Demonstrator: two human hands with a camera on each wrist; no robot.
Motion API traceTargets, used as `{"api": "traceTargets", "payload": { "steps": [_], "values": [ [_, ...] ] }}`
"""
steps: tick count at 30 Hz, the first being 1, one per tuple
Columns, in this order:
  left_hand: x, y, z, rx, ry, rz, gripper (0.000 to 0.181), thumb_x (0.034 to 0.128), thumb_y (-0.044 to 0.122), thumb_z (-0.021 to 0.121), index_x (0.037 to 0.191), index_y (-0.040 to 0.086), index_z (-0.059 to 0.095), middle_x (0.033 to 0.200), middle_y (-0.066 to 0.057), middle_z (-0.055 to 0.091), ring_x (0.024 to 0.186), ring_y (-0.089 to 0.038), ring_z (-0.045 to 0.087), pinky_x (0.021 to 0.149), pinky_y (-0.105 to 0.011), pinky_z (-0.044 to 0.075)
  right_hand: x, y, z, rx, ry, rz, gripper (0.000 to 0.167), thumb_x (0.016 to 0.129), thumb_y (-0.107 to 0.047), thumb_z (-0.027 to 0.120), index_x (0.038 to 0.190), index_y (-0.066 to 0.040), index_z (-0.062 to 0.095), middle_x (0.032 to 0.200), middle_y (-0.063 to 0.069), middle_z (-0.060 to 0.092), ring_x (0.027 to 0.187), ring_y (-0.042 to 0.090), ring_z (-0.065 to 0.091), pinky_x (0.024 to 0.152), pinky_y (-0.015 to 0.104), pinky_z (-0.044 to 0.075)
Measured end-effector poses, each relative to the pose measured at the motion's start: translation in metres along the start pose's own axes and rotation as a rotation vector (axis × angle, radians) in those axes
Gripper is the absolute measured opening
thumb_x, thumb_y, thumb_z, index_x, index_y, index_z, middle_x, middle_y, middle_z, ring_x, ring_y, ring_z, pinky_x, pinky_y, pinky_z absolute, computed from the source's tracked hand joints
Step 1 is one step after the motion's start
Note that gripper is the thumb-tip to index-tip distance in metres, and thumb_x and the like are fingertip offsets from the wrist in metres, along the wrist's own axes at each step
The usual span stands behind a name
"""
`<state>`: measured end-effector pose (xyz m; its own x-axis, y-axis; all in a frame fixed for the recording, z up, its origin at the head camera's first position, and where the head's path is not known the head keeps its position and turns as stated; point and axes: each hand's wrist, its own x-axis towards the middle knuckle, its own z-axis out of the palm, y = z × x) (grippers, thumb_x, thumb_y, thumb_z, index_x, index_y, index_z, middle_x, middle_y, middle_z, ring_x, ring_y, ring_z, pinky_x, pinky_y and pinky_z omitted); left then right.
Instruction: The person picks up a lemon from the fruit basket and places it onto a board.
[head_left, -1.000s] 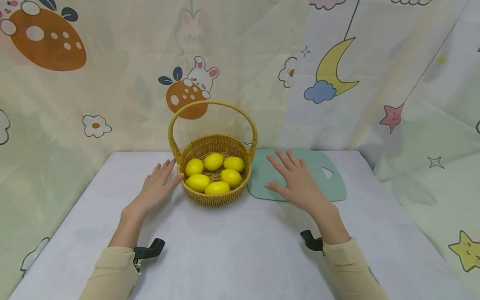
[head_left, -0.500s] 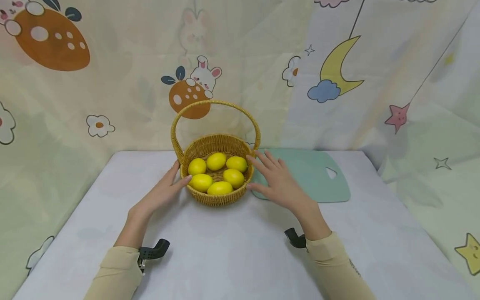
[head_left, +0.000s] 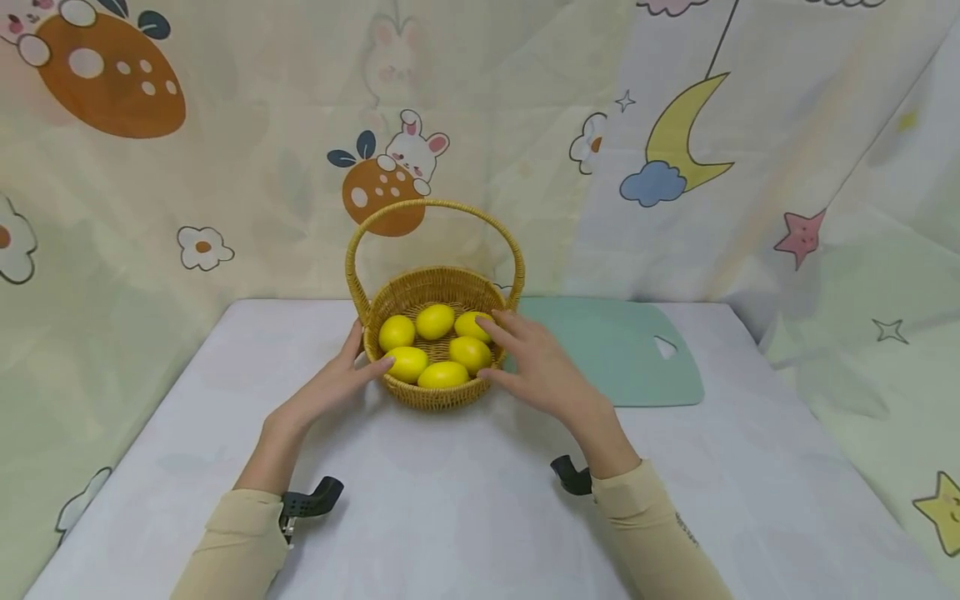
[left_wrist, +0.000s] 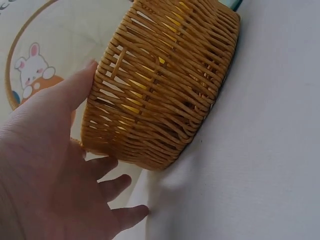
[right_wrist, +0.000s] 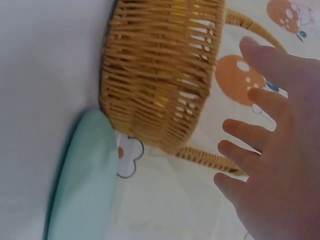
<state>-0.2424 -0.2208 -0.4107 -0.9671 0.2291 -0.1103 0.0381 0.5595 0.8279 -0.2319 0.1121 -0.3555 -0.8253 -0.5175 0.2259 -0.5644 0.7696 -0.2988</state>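
A wicker basket (head_left: 431,398) with a tall arched handle stands toward the back of the table, and several lemons (head_left: 443,375) lie inside it. At its left side is my left hand (head_left: 330,390), fingers spread along the outer wall. In the left wrist view the thumb tip (left_wrist: 90,65) lies against the rim, while the other fingers are loosely extended. My right hand (head_left: 543,367) hovers at the right rim with its fingers apart, partly covering one lemon in the head view. The right wrist view shows a gap between those fingers (right_wrist: 245,135) and the basket wall (right_wrist: 155,75).
A pale green cutting board (head_left: 622,350) lies flat to the right of the basket, its near-left part behind my right hand. The white-covered table (head_left: 450,500) meets a printed cloth backdrop (head_left: 285,150) at its back edge.
My right hand has moved left from above the cutting board to the basket's right rim. The left hand remains at the left side, its thumb now farther over the rim. The basket stays put.
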Motion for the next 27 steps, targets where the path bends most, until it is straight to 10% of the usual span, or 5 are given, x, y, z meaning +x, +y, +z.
{"api": "traceTargets", "payload": {
  "steps": [15,27],
  "values": [
    [-0.009,0.006,-0.003,0.014,0.01,0.009,0.103,0.0905,0.06,0.061,0.15,0.048,-0.022,0.169,-0.003,0.0,0.156,-0.033,0.009,0.118,-0.071,0.012,0.027,-0.013,0.023,0.12,-0.138,0.03,0.061,0.099,-0.041,0.057,0.155,-0.028,0.036,0.16,0.006,0.037,0.145,0.031,0.04,0.116,0.052,0.037],
    [-0.014,0.015,0.004,0.024,0.054,-0.019,0.107,0.086,0.06,0.068,0.161,0.031,-0.003,0.167,-0.006,0.017,0.152,-0.034,0.025,0.118,-0.065,0.023,0.047,-0.021,0.022,0.005,-0.219,0.148,0.057,0.089,-0.02,0.06,0.145,-0.018,0.052,0.146,0.005,0.054,0.128,0.026,0.054,0.104,0.045,0.048]
  ]
}}
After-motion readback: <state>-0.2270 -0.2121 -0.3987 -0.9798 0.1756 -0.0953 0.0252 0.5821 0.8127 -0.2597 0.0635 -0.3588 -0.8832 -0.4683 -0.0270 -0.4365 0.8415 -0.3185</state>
